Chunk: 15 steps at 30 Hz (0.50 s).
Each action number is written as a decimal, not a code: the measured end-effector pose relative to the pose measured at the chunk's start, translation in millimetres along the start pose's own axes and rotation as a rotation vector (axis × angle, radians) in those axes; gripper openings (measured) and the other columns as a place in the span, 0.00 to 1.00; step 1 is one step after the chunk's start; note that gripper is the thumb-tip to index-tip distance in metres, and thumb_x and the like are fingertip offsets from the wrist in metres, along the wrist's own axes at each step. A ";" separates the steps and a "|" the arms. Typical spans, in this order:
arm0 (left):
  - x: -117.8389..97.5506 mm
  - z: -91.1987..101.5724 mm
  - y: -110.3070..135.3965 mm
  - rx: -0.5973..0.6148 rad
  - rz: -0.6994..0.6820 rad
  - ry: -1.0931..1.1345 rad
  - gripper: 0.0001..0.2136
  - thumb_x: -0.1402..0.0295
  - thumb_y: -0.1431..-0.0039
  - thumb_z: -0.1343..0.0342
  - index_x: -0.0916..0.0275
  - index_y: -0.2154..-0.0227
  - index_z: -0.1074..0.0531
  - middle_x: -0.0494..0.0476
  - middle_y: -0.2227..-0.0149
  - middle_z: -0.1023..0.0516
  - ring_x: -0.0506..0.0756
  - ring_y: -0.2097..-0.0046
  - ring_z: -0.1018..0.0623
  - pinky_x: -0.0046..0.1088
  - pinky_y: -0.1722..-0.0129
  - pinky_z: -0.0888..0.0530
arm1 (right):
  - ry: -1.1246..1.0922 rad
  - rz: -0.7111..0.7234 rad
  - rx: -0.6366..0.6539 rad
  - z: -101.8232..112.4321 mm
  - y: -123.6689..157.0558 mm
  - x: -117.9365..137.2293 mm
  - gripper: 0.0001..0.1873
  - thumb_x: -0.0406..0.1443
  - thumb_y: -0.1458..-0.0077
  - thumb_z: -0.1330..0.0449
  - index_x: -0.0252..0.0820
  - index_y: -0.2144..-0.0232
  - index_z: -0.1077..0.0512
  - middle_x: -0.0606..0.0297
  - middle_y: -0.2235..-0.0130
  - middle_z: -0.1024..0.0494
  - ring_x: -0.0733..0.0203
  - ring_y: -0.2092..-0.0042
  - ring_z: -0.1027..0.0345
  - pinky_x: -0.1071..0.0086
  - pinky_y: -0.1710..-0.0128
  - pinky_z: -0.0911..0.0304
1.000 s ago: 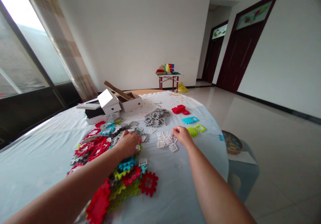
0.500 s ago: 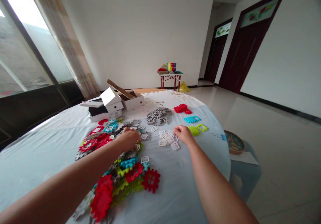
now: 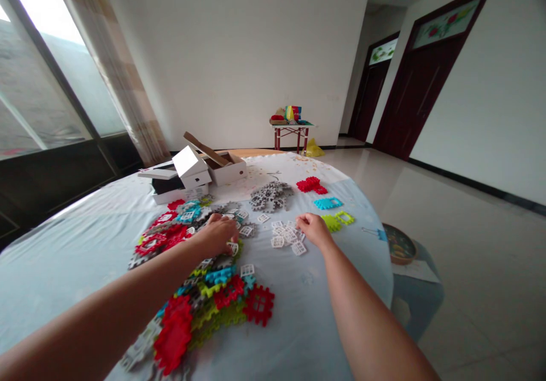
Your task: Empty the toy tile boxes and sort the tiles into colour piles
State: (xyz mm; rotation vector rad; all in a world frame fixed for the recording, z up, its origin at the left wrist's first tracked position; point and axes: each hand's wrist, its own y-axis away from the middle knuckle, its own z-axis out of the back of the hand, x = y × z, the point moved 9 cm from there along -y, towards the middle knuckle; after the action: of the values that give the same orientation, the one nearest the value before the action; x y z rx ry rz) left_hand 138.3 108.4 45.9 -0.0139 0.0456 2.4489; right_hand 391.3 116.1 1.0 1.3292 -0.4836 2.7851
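My left hand (image 3: 217, 235) lies knuckles up on a mixed heap of red, grey, blue and green interlocking tiles (image 3: 200, 284), its fingers curled down among small white window pieces. What it grips, if anything, is hidden. My right hand (image 3: 313, 228) rests at the right edge of a small cluster of white window pieces (image 3: 288, 237), fingers pinched together near one of them. Sorted groups lie beyond: grey tiles (image 3: 269, 194), red tiles (image 3: 310, 185), a blue tile (image 3: 327, 203) and green tiles (image 3: 336, 220).
A round table with a pale blue cloth (image 3: 77, 256) holds everything. Open white boxes (image 3: 191, 172) stand at its far left. A stool with a round tray (image 3: 398, 244) stands at the right. A small red-legged table (image 3: 290, 126) stands by the far wall.
The view has drifted slightly. My left hand has crept a little further into the heap; my right hand stays at the white pieces.
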 end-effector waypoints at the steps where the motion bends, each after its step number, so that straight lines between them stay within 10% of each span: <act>1: 0.6 1.2 2.5 -0.017 0.000 0.011 0.10 0.63 0.63 0.38 0.58 0.73 0.28 0.52 0.65 0.25 0.57 0.56 0.30 0.37 0.53 0.45 | 0.000 -0.002 0.000 0.2 0.0 -0.1 0.11 0.37 0.51 0.47 0.39 0.74 0.27 0.63 0.74 0.23 0.64 0.72 0.31 0.76 0.72 0.41; 9: -3.1 28.4 27.4 -0.200 0.005 0.171 0.10 0.58 0.51 0.46 0.59 0.76 0.27 0.53 0.61 0.25 0.54 0.57 0.29 0.34 0.51 0.42 | 0.013 -0.016 -0.011 0.6 -0.8 -0.8 0.11 0.37 0.52 0.47 0.40 0.72 0.27 0.63 0.73 0.22 0.63 0.71 0.31 0.75 0.72 0.40; 15: 1.4 43.6 14.4 -0.340 0.275 0.503 0.15 0.54 0.54 0.47 0.62 0.76 0.29 0.50 0.78 0.30 0.50 0.75 0.33 0.26 0.74 0.37 | 0.008 -0.008 -0.010 -1.0 -1.7 -1.8 0.11 0.38 0.51 0.48 0.40 0.73 0.27 0.63 0.74 0.23 0.64 0.71 0.31 0.76 0.72 0.41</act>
State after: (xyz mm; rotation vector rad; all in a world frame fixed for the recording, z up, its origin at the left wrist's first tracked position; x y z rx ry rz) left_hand 128.1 99.8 89.8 -0.8200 -0.1566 2.6330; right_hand 391.9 118.2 -0.5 1.3141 -0.4907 2.7766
